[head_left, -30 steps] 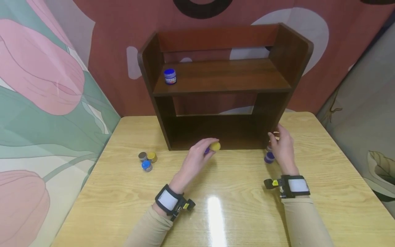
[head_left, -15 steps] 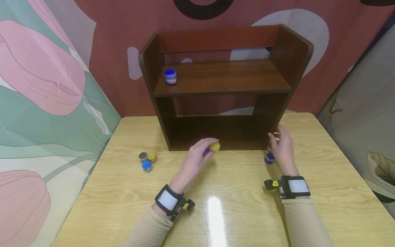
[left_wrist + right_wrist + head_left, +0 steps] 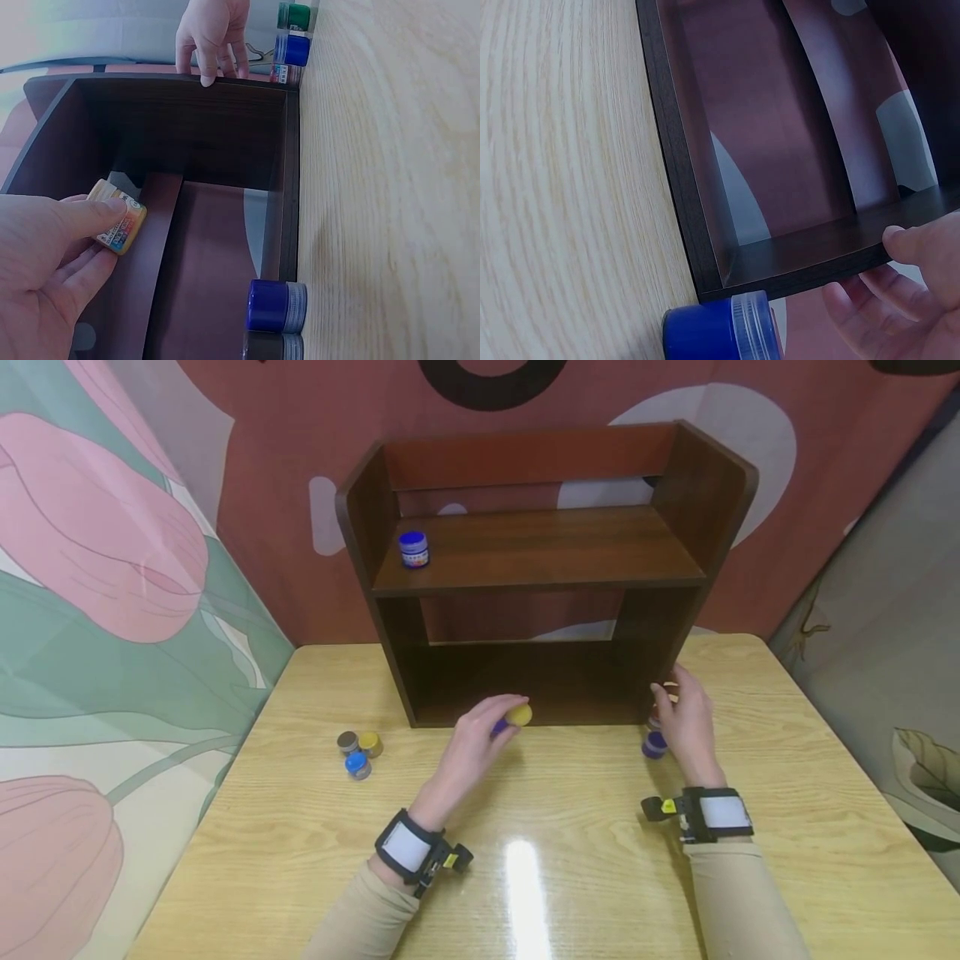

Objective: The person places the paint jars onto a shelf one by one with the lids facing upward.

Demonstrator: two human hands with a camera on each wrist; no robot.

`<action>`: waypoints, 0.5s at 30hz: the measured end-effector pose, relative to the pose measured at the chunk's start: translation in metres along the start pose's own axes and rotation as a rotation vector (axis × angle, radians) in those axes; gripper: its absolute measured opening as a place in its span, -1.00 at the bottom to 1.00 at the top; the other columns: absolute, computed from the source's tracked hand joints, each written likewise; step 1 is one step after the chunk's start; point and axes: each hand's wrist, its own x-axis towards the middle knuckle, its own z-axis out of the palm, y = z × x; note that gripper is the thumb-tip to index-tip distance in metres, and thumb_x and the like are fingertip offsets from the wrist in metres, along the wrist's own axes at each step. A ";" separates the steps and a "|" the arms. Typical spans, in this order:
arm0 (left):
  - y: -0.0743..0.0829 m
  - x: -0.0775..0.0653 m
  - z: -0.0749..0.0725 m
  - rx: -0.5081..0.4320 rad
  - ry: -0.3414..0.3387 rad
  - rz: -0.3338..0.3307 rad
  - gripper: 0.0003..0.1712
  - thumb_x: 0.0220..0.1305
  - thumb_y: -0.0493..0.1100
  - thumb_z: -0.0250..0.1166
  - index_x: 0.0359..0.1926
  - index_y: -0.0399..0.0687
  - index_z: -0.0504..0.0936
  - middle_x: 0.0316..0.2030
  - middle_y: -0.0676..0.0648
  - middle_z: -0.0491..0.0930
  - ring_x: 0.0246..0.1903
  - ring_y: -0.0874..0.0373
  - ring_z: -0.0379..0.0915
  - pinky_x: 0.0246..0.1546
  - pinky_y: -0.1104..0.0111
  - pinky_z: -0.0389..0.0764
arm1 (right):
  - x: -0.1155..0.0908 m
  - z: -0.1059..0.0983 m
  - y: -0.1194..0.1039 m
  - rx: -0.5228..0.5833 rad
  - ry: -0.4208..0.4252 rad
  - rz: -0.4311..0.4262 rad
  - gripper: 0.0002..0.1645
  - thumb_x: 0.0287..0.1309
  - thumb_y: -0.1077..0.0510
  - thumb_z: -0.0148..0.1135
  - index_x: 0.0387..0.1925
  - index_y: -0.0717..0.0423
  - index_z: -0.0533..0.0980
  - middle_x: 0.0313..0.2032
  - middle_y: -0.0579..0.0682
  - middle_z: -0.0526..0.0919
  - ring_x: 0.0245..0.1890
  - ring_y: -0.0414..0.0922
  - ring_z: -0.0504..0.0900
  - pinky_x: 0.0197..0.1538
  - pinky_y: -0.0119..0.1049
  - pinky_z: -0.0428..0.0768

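Note:
My left hand [image 3: 476,743] pinches a small yellow paint jar [image 3: 118,217] between thumb and fingers, in front of the lower compartment of a dark brown wooden shelf [image 3: 540,583]. In the head view the jar's round yellow end faces me, with a bit of purple beside it under the fingers. My right hand [image 3: 688,722] grips the shelf's right side panel low down. Its thumb [image 3: 907,246] lies at the panel's front edge, with the fingers around the outer side. Close by that hand, a dark blue paint jar [image 3: 655,744] stands at the shelf's front right corner.
On the upper shelf's left end stands a blue-lidded jar [image 3: 414,550]. Left of the shelf, a brown-lidded jar [image 3: 348,742], a yellow-lidded jar [image 3: 371,743] and a light blue-lidded jar [image 3: 357,765] cluster on the table [image 3: 300,877]. A green jar [image 3: 293,16] stands beyond the right corner.

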 end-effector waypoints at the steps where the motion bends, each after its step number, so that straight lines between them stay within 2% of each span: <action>1: 0.000 0.000 0.000 -0.002 0.002 -0.001 -0.52 0.26 -0.32 0.36 0.20 -0.01 0.61 0.17 -0.07 0.64 0.21 0.06 0.56 0.27 0.30 0.56 | 0.000 0.000 0.000 0.000 0.001 0.000 -0.58 0.46 0.20 0.01 0.27 0.23 0.38 0.14 0.33 0.53 0.10 0.30 0.61 -0.10 0.14 0.71; 9: 0.003 0.001 -0.005 -0.010 0.010 -0.047 -0.51 0.30 -0.28 0.33 0.25 -0.01 0.57 0.18 -0.08 0.61 0.19 0.05 0.57 0.21 0.32 0.61 | -0.001 0.000 0.001 0.006 0.006 0.003 -0.58 0.46 0.22 0.01 0.28 0.23 0.38 0.14 0.34 0.53 0.10 0.31 0.60 -0.05 0.16 0.69; 15: 0.003 0.004 -0.012 -0.008 0.047 -0.063 -0.51 0.31 -0.24 0.33 0.26 -0.01 0.56 0.18 -0.09 0.62 0.16 0.06 0.60 0.18 0.32 0.63 | 0.001 0.000 0.000 0.014 0.000 0.001 -0.57 0.47 0.20 0.01 0.28 0.22 0.38 0.15 0.33 0.53 0.11 0.30 0.61 -0.06 0.16 0.70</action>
